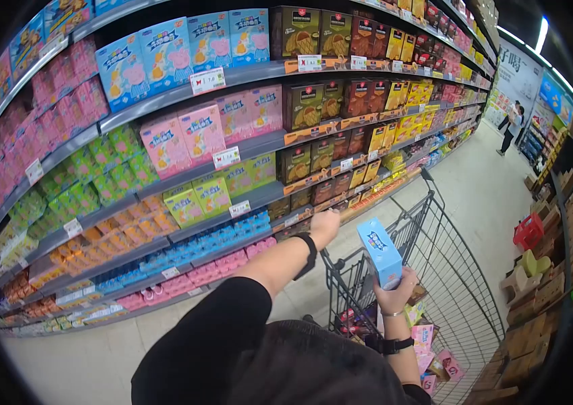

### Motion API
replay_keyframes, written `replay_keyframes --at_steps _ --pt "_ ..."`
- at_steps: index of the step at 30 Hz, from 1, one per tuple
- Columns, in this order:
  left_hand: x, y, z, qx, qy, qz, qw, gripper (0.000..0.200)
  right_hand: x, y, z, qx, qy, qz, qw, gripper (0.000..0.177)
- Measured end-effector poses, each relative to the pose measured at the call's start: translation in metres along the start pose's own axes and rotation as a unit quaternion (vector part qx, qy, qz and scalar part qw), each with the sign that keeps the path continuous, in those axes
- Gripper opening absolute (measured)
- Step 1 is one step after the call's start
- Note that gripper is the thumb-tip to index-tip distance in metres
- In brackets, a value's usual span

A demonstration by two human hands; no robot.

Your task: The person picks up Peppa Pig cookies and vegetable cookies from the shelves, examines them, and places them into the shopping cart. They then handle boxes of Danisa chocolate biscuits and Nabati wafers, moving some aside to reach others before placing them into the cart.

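Observation:
My right hand [395, 290] is wrapped round the lower end of a light-blue biscuit box [379, 251], which it holds tilted over the shopping cart [470, 260]. Stretched out toward the shelves is my left hand [325, 225], its fingers curled closed; whatever may be in them is hidden. That hand is close to the cart's near rim and in front of the lower shelves. Inside the cart lie several pink packages [424, 339] and other colourful packs, partly covered by my right arm.
Long shelves [246, 69] of boxed snacks curve along the left, with matching light-blue boxes [168, 57] on an upper level. To the right stand wooden crates [529, 337] and a red basket [528, 231]. Farther down the aisle [465, 158] a person [512, 128] stands.

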State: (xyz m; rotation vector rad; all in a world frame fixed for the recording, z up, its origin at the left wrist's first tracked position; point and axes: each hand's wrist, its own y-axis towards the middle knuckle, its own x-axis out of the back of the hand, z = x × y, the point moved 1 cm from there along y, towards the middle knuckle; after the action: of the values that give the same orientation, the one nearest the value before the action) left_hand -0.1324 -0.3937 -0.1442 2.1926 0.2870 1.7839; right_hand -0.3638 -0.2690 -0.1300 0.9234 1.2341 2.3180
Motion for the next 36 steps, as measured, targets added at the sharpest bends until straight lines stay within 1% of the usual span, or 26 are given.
replay_keyframes --at_steps 4,6,8,10,13,14,17,18,19,20,21,22,23,24,25,26,27,28,29,30,31,32,33,34,35,36 --pt "-0.001 0.027 0.01 0.032 -0.033 0.05 0.998 0.02 -0.041 0.023 0.013 -0.004 -0.014 -0.013 1.0 0.045" --pt "-0.015 0.044 0.021 0.019 -0.044 0.056 0.997 0.02 -0.063 0.016 -0.013 -0.032 -0.038 -0.041 0.998 0.046" --pt "-0.02 0.055 0.026 0.037 -0.028 0.101 0.994 0.022 -0.063 0.01 -0.033 -0.025 -0.094 -0.022 0.995 0.047" --pt "-0.014 0.053 0.037 0.051 -0.018 0.098 0.994 0.022 -0.05 0.011 -0.044 -0.013 -0.123 0.001 0.992 0.045" --pt "0.005 0.053 0.043 0.053 -0.018 0.119 0.991 0.028 -0.048 0.02 -0.077 0.009 -0.069 0.009 0.998 0.042" --pt "-0.014 0.057 0.052 0.064 0.002 0.102 0.993 0.029 -0.053 0.023 -0.092 0.033 -0.068 -0.011 0.997 0.051" --pt "0.018 0.048 0.041 0.084 0.033 0.116 0.989 0.035 -0.048 0.058 -0.089 0.069 -0.011 0.014 0.997 0.051" --pt "0.024 0.047 0.04 -0.048 0.082 -0.065 0.993 0.043 -0.049 0.066 -0.09 0.09 0.002 0.016 0.996 0.05" --pt "0.03 0.046 0.037 -0.178 0.129 -0.243 0.945 0.051 -0.053 0.076 -0.091 0.111 0.016 0.016 0.994 0.049" --pt "0.034 0.051 0.034 -0.107 -0.049 -0.145 0.982 0.053 -0.059 0.083 -0.09 0.127 0.033 0.012 0.991 0.048" --pt "0.037 0.056 0.026 -0.024 -0.228 -0.042 0.973 0.056 -0.063 0.091 -0.087 0.154 0.025 0.007 0.988 0.046" --pt "0.045 0.055 0.015 0.066 -0.398 0.059 0.913 0.059 -0.065 0.099 -0.081 0.183 0.021 0.007 0.983 0.045" --pt "0.082 0.052 -0.015 0.19 -0.56 0.206 0.78 0.065 -0.063 0.102 -0.07 0.215 0.023 0.013 0.976 0.043" --pt "0.092 0.055 -0.027 0.183 -0.566 0.282 0.753 0.072 -0.064 0.104 -0.064 0.241 0.03 0.033 0.97 0.045" --pt "0.067 0.056 -0.029 0.151 -0.581 0.213 0.771 0.079 -0.064 0.106 -0.059 0.241 0.024 0.032 0.97 0.047" --pt "0.057 0.065 -0.021 0.114 -0.542 0.167 0.816 0.084 -0.065 0.108 -0.056 0.243 0.023 0.03 0.969 0.05" --pt "0.101 0.064 -0.037 0.152 -0.621 0.203 0.742 0.086 -0.069 0.11 -0.053 0.243 0.025 0.029 0.969 0.053" --pt "0.131 0.063 -0.039 0.167 -0.588 0.22 0.76 0.087 -0.071 0.111 -0.048 0.252 0.049 0.03 0.966 0.058" --pt "0.123 0.069 -0.023 0.105 -0.538 0.111 0.829 0.089 -0.068 0.115 -0.045 0.258 0.066 0.029 0.964 0.063" --pt "0.15 0.067 -0.011 0.095 -0.448 0.05 0.888 0.09 -0.06 0.107 -0.049 0.227 0.112 0.056 0.966 0.07" --pt "0.166 0.071 0.017 0.09 -0.336 -0.005 0.938 0.083 -0.054 0.099 -0.056 0.203 0.143 0.096 0.964 0.075" --pt "0.211 0.069 0.031 0.116 -0.339 0.009 0.934 0.073 -0.048 0.085 -0.071 0.158 0.157 0.197 0.955 0.073" --pt "0.241 0.073 0.059 0.105 -0.323 -0.04 0.94 0.064 -0.038 0.07 -0.085 0.103 0.082 0.315 0.94 0.065" --pt "0.264 0.079 0.092 0.07 -0.346 -0.071 0.933 0.059 -0.038 0.039 -0.115 0.003 0.043 0.417 0.908 0.052" --pt "0.303 0.08 0.107 0.017 -0.299 -0.13 0.945 0.059 -0.025 0.017 -0.133 -0.062 0.041 0.519 0.852 0.049" --pt "0.344 0.078 0.115 0.072 -0.3 -0.095 0.947 0.057 -0.015 -0.022 -0.156 -0.138 0.039 0.552 0.821 0.046"
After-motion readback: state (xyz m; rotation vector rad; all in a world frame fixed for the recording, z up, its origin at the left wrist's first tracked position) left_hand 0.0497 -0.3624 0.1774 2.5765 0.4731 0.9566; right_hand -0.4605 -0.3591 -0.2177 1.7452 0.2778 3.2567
